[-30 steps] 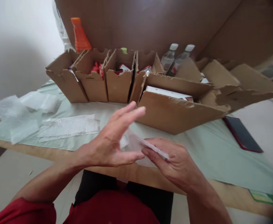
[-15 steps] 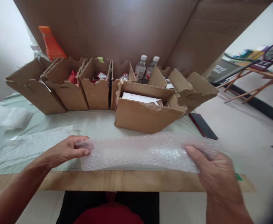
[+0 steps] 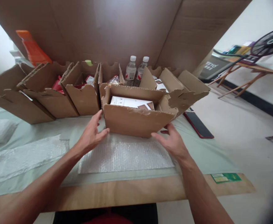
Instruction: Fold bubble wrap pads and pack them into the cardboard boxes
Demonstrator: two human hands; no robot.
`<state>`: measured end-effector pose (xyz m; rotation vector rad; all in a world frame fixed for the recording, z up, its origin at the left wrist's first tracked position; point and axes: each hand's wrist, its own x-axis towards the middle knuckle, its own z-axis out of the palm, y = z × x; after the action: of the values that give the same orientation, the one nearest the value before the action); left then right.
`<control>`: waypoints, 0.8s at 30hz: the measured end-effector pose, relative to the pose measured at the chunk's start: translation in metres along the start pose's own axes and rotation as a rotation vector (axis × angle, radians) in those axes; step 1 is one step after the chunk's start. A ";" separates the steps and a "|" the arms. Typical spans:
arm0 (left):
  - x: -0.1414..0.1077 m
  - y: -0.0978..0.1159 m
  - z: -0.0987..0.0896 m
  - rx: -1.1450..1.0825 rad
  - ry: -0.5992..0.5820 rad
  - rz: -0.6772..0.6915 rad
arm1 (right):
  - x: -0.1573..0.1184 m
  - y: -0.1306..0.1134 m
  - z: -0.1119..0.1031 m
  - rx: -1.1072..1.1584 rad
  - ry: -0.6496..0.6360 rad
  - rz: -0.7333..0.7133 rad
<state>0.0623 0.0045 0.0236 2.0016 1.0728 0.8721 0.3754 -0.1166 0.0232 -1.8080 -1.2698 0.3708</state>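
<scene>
In front of me stands an open cardboard box with a white printed carton inside. My left hand is at the box's left end, thumb and fingers apart. At the lower right corner is my right hand, its thumb near the front face and some fingers hidden behind the corner. Both hands look open around the box; whether they touch it I cannot tell. A sheet of bubble wrap lies flat on the green cloth between my forearms, just before the box.
Several cardboard bins line the back, with two bottles and an orange bottle behind. More bubble wrap lies left. A phone rests at right, near the table edge. A fan stands beyond.
The bubble wrap sheet, held stretched between both hands before, now lies on the table. Both hands have let go of it and moved forward to the sides of the cardboard box.
</scene>
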 end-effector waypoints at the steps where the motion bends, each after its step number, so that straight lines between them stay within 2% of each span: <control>1: 0.004 0.002 0.011 -0.062 -0.014 0.004 | 0.008 -0.002 0.006 0.038 -0.034 0.010; 4: -0.005 0.002 0.028 -0.131 -0.016 -0.032 | 0.023 -0.002 0.021 0.135 -0.114 0.015; 8: -0.022 -0.007 0.023 -0.055 0.072 -0.087 | 0.031 -0.003 0.039 0.190 -0.168 -0.022; 14: 0.000 -0.019 0.019 0.005 0.106 -0.082 | 0.041 -0.007 0.064 0.224 -0.114 0.005; 17: -0.003 -0.027 0.014 0.064 0.110 -0.051 | 0.027 -0.003 0.057 0.168 -0.103 0.015; 21: -0.041 -0.023 0.000 0.295 0.218 0.053 | -0.015 0.000 0.038 0.049 0.034 -0.004; 23: -0.063 -0.013 0.000 0.398 0.154 0.157 | -0.038 -0.008 0.039 -0.043 0.044 -0.098; 24: -0.072 -0.007 0.004 0.436 0.090 0.213 | -0.049 -0.016 0.046 -0.088 -0.003 -0.174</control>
<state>0.0316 -0.0559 -0.0009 2.4945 1.1947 0.9013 0.3141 -0.1354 -0.0016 -1.7536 -1.4537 0.2236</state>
